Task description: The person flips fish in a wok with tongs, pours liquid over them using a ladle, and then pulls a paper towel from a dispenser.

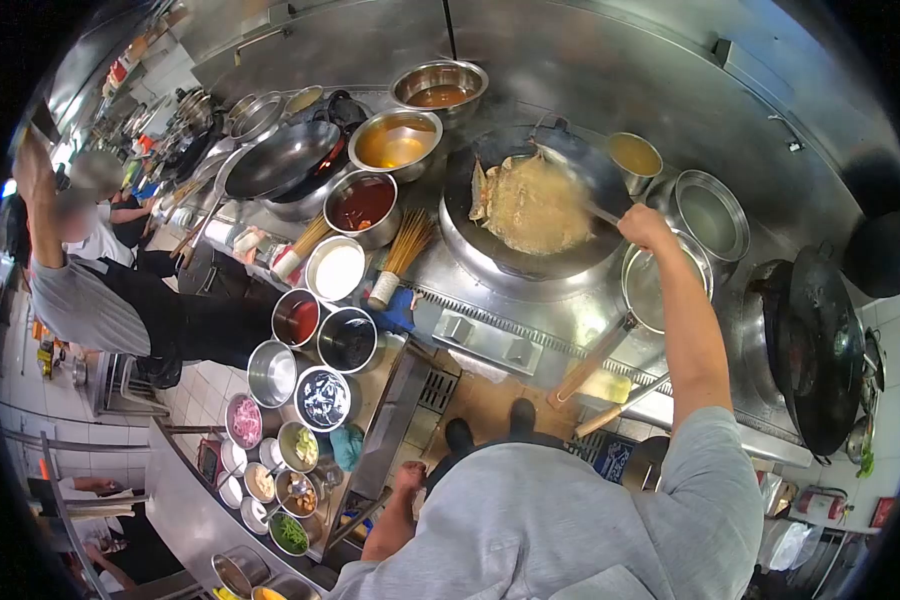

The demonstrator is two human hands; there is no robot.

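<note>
My right hand (647,228) grips the handle of a wok utensil (602,213), its head hidden in the frying food. Pale foam bubbles over the browned fish-like pieces (530,205) in a large dark wok (480,258) on the range. Low at my waist, beside the side counter, my left hand (408,478) is curled closed with nothing showing in it. Under my right forearm, a wire strainer (638,290) rests on a pot, its wooden handle (592,368) pointing toward me.
Steel bowls of orange liquid (395,145) and a pot of red sauce (363,205) stand left of the wok, near a bamboo brush (406,245). Ingredient bowls (290,533) line the side counter. Another wok (820,350) leans at right. A co-worker (100,300) stands at left.
</note>
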